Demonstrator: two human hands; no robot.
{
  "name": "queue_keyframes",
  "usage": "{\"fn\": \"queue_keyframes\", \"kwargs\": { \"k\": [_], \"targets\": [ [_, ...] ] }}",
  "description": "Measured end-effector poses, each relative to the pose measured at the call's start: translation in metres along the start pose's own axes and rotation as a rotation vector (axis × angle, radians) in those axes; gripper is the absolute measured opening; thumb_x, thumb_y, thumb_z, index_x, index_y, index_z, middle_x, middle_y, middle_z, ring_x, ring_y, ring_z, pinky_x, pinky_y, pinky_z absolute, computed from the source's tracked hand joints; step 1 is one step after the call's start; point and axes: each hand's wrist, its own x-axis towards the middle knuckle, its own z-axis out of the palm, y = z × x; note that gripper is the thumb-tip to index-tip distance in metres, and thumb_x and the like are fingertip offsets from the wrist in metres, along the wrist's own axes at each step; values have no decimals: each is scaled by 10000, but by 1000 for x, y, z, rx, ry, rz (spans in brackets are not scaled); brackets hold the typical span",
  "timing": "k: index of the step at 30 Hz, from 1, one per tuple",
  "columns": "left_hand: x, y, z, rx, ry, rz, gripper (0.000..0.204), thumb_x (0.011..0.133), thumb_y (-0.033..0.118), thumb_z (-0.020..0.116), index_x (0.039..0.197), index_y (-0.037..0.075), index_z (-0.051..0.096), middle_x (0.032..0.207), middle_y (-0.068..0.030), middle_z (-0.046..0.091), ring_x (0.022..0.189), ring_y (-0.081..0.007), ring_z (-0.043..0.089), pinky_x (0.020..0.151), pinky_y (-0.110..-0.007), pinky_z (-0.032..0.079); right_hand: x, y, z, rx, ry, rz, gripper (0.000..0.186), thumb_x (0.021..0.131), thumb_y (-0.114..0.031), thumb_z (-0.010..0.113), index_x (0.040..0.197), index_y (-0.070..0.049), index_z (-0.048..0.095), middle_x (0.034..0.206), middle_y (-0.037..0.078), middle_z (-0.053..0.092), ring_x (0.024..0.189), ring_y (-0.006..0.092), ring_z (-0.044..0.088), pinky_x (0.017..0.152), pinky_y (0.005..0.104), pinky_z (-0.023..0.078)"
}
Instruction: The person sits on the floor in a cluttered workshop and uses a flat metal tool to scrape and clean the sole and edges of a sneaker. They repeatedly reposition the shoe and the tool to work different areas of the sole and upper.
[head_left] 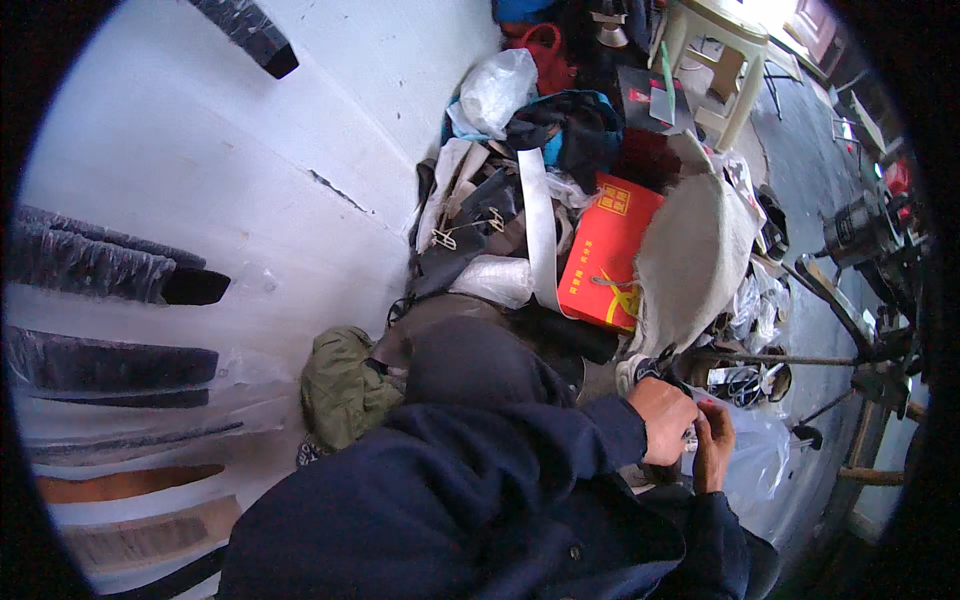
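My left hand (664, 420) is closed, with its fingertips brought up against those of my right hand (713, 446). The right hand's fingers are bent in a pinch. Something small and pale shows between the two hands, but I cannot make out what it is. Just beyond the left hand is a dark shoe with a white edge (628, 376), partly hidden. A clear plastic bag (765, 455) lies beside the right hand. Dark blue sleeves cover both my forearms.
A red box (610, 250) and a pale cloth sack (695, 250) lie in a heap ahead, with scraps and plastic. A green cloth bag (345, 390) sits against the white wall (300, 200). At right stands a dark metal machine (865, 235); a cream stool (735, 70) is farther back.
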Motion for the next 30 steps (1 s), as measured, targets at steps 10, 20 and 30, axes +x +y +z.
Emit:
{"fn": "queue_keyframes", "kwargs": {
  "k": [10,20,30],
  "targets": [
    [4,-2,0,-61,7,0,188,730,217,598,745,43,668,763,-205,673,743,-418,658,677,-527,521,8,-22,-7,-215,183,-289,226,950,-35,578,1170,11,604,1110,98,669,1011,171,620,925,321,471],
    [15,-1,-57,-99,154,-129,206,840,263,612,832,62,656,716,-200,617,669,-379,630,610,-461,490,22,10,-86,-1074,160,127,707,765,-255,724,1406,-88,476,1248,225,615,1120,400,610,949,483,481],
    [17,5,-101,-367,395,-98,130,895,77,598,817,-25,576,636,-19,487,612,-69,438,556,-266,379,-13,43,-37,-646,-797,252,469,817,-376,678,1201,-105,687,1116,187,702,1059,354,657,937,416,495]
  ]
}}
